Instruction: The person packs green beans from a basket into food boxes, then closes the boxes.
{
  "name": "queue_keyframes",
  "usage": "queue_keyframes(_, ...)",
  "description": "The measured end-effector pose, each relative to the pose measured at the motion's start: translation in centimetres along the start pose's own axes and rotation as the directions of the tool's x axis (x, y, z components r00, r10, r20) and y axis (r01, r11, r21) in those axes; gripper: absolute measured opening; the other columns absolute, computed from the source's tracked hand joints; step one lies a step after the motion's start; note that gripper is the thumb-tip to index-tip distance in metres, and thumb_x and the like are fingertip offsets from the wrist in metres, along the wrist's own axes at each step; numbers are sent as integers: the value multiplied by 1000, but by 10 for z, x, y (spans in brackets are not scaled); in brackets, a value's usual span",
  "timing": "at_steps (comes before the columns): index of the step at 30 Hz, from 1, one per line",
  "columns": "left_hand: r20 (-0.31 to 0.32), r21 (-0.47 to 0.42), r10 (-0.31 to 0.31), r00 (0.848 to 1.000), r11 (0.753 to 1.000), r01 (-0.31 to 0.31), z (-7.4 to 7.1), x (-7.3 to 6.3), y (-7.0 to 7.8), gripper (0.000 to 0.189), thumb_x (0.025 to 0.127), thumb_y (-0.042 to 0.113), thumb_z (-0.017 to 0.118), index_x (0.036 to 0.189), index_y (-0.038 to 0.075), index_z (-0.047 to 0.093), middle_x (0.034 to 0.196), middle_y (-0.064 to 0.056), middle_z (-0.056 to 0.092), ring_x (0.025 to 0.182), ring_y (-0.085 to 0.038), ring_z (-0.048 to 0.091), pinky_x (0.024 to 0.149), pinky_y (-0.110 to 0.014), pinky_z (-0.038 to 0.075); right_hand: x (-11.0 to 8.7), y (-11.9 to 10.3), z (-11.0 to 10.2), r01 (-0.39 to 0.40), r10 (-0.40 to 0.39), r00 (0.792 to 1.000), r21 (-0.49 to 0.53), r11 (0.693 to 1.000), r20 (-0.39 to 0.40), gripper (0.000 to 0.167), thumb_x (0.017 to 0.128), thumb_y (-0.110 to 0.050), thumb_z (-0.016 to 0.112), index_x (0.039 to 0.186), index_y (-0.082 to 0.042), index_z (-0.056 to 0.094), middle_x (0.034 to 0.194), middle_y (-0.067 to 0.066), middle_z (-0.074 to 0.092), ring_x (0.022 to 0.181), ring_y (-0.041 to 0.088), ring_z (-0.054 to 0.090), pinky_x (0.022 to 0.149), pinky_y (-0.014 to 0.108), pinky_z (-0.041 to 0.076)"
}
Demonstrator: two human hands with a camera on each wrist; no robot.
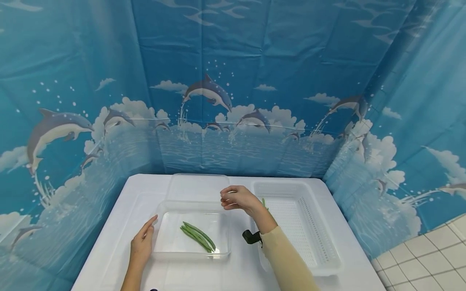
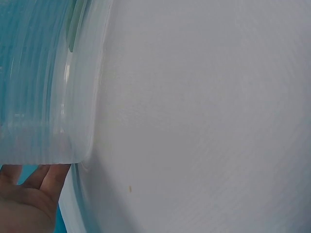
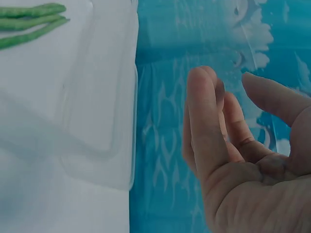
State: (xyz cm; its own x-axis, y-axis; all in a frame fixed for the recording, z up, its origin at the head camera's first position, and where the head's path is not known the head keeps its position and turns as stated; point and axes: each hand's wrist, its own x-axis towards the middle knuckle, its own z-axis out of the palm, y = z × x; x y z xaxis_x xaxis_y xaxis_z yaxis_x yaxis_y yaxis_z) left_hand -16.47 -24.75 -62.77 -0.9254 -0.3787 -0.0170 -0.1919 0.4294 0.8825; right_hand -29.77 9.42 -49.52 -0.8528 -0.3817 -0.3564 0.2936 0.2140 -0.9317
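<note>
Apparently midway through a bean transfer, about 3 green beans (image 1: 199,239) lie side by side in a clear box (image 1: 171,232).

Slender, bright green and slightly curved, the beans rest diagonally toward the box's near right corner; the left hand (image 1: 142,246), fingers relaxed and gripping nothing, sits at the box's left side, though whether it touches the wall is hard to tell, while the right hand (image 1: 238,199) hovers by the far right corner, fingers loosely bent, thumb apart, nothing held; farther right, 1 green tip (image 1: 263,203) shows past the wrist in a white perforated basket (image 1: 287,214), so the next move likely calls for a reach there and a light fingertip pinch.
</note>
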Motion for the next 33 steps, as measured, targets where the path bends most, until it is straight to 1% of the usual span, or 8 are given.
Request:
queue_keyframes(4,2,0,-11,1000,1000,11,0,-1,0,45,117,33,36,158,22,52,166,-16,46,154,-46,41,124,-68,37,-12,10,-25,9,-8,999,6,1000,-45,32,105,-16,66,131,3,66,102,12,75,86,15,77,82,31,69)
queue_keyframes(9,-9,0,-6,1000,1000,6,0,-2,1,44,117,31,38,158,21,52,166,-17,47,154,-46,42,124,-68,38,-25,24,-57,-4,6,996,21,1000,-94,36,107,-16,63,137,6,62,106,13,75,88,14,76,83,30,68)
queue_keyframes(12,-12,2,-5,1000,1000,5,1,-2,2,44,117,30,38,158,20,52,166,-16,46,154,-46,41,124,-67,38,-32,34,-78,-12,14,994,13,1000,-113,41,108,-15,62,141,9,58,107,13,75,88,13,76,85,30,68)
queue_keyframes(13,-13,2,-7,1000,1000,7,1,-2,2,44,117,30,38,158,20,52,166,-16,46,154,-46,42,124,-67,38,-34,38,-84,-17,18,992,7,1000,-122,43,108,-16,62,142,10,56,107,13,75,88,13,76,87,32,68)
queue_keyframes(18,-14,0,-6,1000,1000,6,1,-1,1,44,117,29,38,157,20,53,166,-16,46,154,-46,41,124,-67,38,-42,59,-112,-62,58,983,-15,998,-172,49,108,-17,62,146,13,52,106,15,76,87,14,77,86,32,68)
queue_keyframes(23,-17,2,-3,1000,1000,3,2,0,0,44,117,29,39,157,20,53,166,-15,47,154,-46,42,124,-66,38,-49,79,-130,-107,103,975,-12,994,-199,50,108,-13,60,147,16,48,105,15,77,84,12,77,79,28,68)
queue_keyframes(26,-21,1,2,1000,1000,-2,2,-1,0,43,117,29,40,157,20,53,166,-15,47,153,-45,43,124,-66,39,-51,88,-139,-132,130,967,7,991,-217,48,108,-9,59,146,18,48,100,13,77,80,11,77,75,25,67)
queue_keyframes(33,-23,2,-1,1000,1000,1,2,-1,0,44,117,29,39,157,20,53,166,-15,47,154,-45,42,124,-66,38,-52,101,-149,-183,176,951,-5,983,-256,44,108,-6,56,142,21,49,101,17,75,78,11,77,74,24,67)
